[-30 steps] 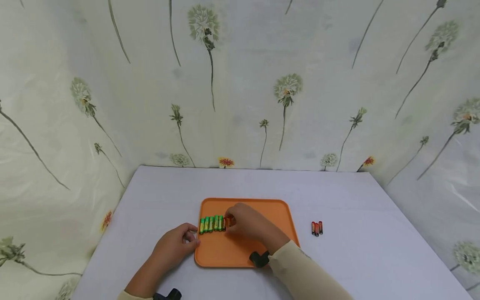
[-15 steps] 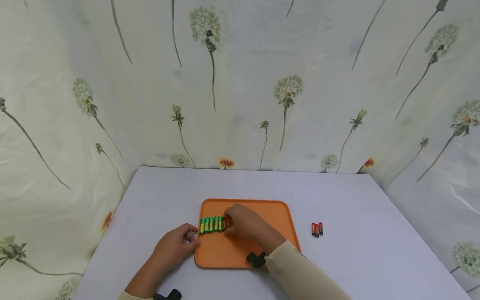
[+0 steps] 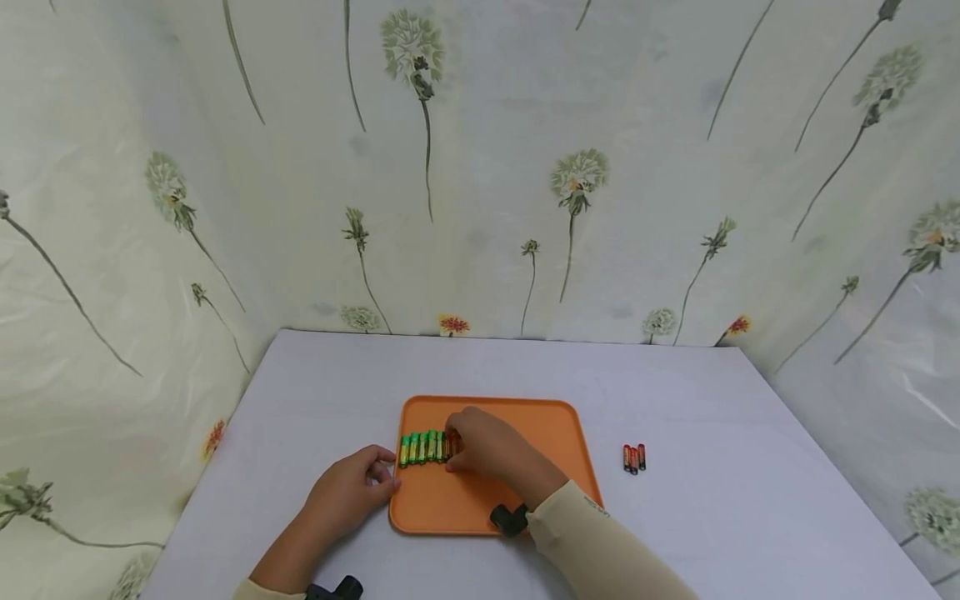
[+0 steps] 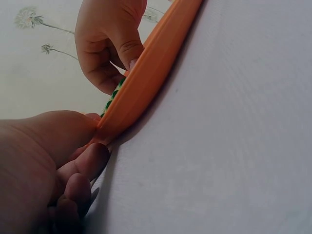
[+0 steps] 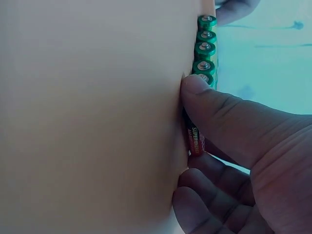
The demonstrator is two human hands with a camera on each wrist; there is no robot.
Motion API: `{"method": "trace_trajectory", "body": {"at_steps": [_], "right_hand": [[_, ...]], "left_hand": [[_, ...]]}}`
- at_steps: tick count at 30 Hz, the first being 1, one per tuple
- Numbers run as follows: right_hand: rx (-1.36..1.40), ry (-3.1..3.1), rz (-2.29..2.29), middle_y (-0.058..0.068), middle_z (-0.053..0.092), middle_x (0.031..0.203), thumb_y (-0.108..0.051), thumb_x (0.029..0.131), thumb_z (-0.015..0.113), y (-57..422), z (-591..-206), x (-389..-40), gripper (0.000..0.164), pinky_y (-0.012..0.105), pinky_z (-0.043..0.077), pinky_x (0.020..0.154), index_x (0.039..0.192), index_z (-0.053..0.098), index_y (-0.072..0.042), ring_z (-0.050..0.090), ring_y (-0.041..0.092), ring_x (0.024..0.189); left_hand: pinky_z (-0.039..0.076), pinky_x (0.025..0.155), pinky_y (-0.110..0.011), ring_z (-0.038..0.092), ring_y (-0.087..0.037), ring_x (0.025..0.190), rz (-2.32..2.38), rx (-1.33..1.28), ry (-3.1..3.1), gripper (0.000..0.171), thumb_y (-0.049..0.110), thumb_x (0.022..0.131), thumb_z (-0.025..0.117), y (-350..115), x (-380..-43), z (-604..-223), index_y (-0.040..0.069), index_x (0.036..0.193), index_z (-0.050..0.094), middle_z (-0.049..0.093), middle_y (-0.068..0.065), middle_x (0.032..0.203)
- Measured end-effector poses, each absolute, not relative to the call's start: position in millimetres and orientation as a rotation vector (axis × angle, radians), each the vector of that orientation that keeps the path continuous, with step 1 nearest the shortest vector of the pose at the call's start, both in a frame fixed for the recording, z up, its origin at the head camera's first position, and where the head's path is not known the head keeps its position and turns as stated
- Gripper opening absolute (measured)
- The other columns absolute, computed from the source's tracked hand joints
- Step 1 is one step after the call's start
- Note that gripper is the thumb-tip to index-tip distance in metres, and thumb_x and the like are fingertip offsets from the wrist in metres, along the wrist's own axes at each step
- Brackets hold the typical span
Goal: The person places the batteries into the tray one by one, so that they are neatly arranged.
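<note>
An orange tray [image 3: 450, 508] lies on the table with a row of green batteries [image 3: 422, 447] side by side near its left edge. At the right end of that row are red batteries [image 3: 450, 445], partly covered by my right hand [image 3: 491, 450]. Its thumb and fingers pinch the red ones from their two ends; in the right wrist view one red battery [image 5: 195, 139] shows below the thumb. My left hand [image 3: 348, 490] grips the tray's left rim, thumb on the rim [image 4: 117, 109] and fingers on the outer side.
Three more red batteries [image 3: 633, 458] lie on the white table [image 3: 697, 500] to the right of the tray. A flower-printed curtain [image 3: 480, 167] stands behind the table and along its sides. Each wrist carries a small black camera [image 3: 510, 520].
My right hand has shifted slightly to the left, up against the green row, still pinching the red batteries. My left hand has stayed on the tray's rim.
</note>
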State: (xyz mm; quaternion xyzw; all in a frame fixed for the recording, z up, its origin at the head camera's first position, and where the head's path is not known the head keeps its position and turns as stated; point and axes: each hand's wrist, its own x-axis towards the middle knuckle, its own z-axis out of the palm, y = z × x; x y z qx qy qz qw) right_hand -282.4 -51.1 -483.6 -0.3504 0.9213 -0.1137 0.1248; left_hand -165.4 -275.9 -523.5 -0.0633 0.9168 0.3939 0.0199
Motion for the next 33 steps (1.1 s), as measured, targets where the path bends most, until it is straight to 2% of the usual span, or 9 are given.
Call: {"method": "trace_trajectory", "body": {"at_steps": [6, 17, 33], "right_hand": [[-1.012, 2.682, -0.337, -0.003, 0.063, 0.110, -0.041, 0.087, 0.086, -51.8, -486.7, -284.2, 0.046, 0.029, 0.051, 0.082, 0.120, 0.069, -0.014, 0.055, 0.010, 0.094], [-0.965, 2.648, -0.412, -0.001, 0.063, 0.117, -0.042, 0.084, 0.089, -52.7, -487.5, -285.7, 0.063, 0.032, 0.052, 0.087, 0.134, 0.064, -0.014, 0.055, 0.010, 0.099], [-0.931, 2.620, -0.484, 0.000, 0.063, 0.129, -0.050, 0.080, 0.089, -47.0, -484.8, -283.0, 0.075, 0.036, 0.052, 0.100, 0.141, 0.060, -0.016, 0.058, 0.013, 0.115]], "left_hand": [[0.043, 0.069, -0.031, 0.054, -0.008, 0.069, 1.231, -0.187, 2.845, 0.032, 0.032, 0.091, 0.082, -276.0, -164.4, -523.1, 0.020, 0.117, 0.070, 0.064, 0.015, 0.082], [0.043, 0.070, -0.031, 0.054, -0.009, 0.070, 1.221, -0.195, 2.840, 0.033, 0.032, 0.091, 0.082, -275.9, -165.2, -522.2, 0.019, 0.118, 0.069, 0.064, 0.015, 0.083], [0.043, 0.069, -0.032, 0.054, -0.009, 0.071, 1.206, -0.203, 2.848, 0.034, 0.033, 0.090, 0.082, -276.0, -167.2, -527.7, 0.019, 0.118, 0.069, 0.064, 0.015, 0.083]]}}
